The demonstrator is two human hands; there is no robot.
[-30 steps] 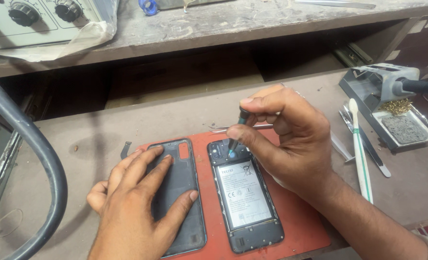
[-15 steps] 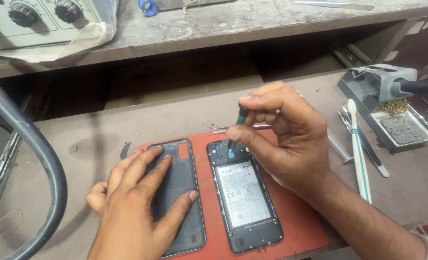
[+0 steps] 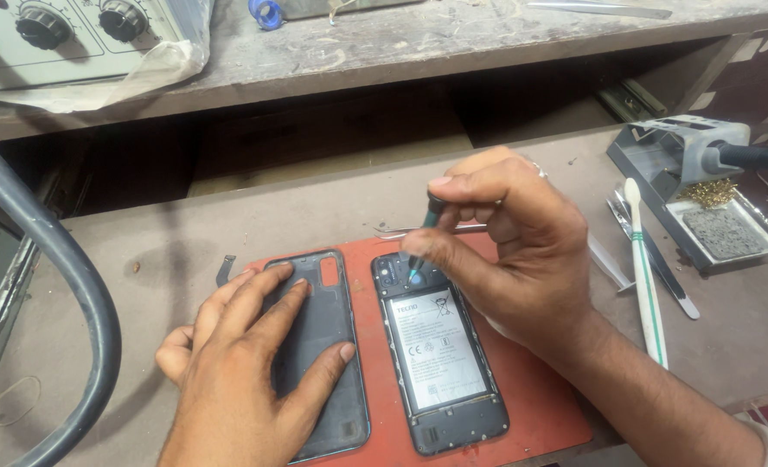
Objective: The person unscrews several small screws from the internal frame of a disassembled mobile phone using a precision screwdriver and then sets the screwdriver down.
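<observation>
I see the right hand (image 3: 509,251) pinching a slim dark screwdriver (image 3: 425,238), shaft steeply tilted, tip down on the opened phone (image 3: 440,350). Phone lies lengthwise on the red mat (image 3: 540,406), camera end away. Left hand (image 3: 250,363) spread flat on the matte back cover (image 3: 319,346).

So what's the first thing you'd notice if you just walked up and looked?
The opened phone on the red mat, its battery showing, with the right hand pressing a small screwdriver into its top end. Beside it, the left hand lies flat on the dark back cover.
</observation>
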